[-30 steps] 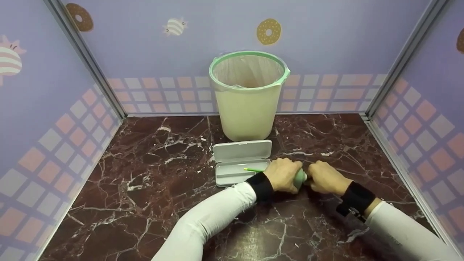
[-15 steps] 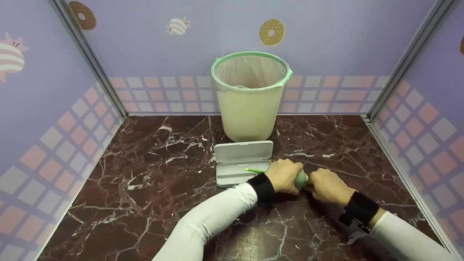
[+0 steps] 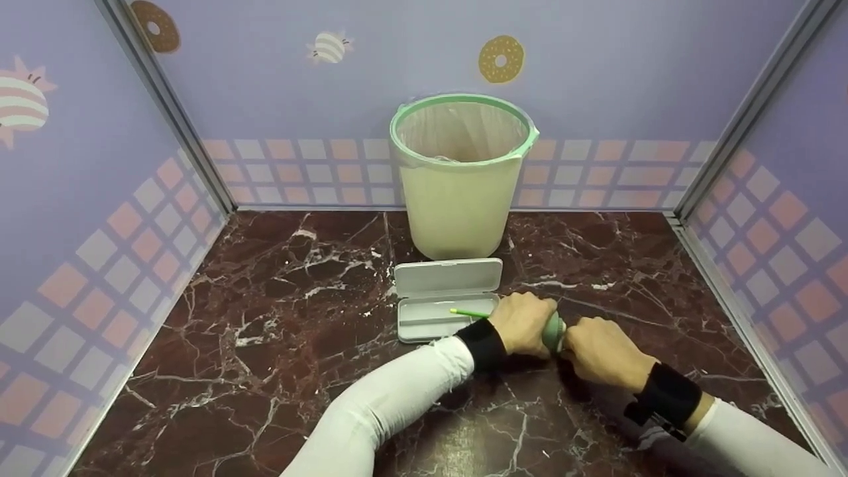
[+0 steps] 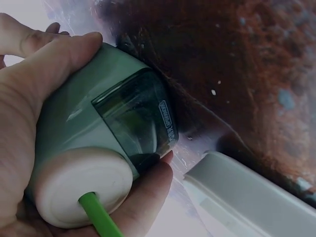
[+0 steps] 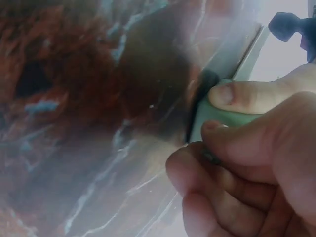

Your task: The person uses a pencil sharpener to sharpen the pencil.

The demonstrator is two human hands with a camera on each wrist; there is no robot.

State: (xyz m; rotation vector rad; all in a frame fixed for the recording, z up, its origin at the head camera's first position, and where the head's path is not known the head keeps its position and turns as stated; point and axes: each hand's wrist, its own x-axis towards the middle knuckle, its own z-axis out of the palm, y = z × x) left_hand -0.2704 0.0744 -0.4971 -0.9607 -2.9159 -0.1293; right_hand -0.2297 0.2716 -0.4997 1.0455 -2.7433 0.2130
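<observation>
Nearer the right edge of the worktop (image 3: 298, 397), the left hand (image 3: 520, 324) gripped one sharpener (image 4: 74, 108) — one pencil (image 4: 100, 216) stuck in it, inner end hidden; the right hand (image 3: 606, 349) pinched one mostly covered dark part (image 5: 210, 157).

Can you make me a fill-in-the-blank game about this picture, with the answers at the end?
1. The hand wrapped around the body of the pencil sharpener is the person's ____ one.
2. The pencil stuck in the sharpener's hole is mostly ____ in colour.
3. The lid of the pencil case is ____.
4. The wristbands are coloured ____.

Missing words: left; green; open; black.
</observation>
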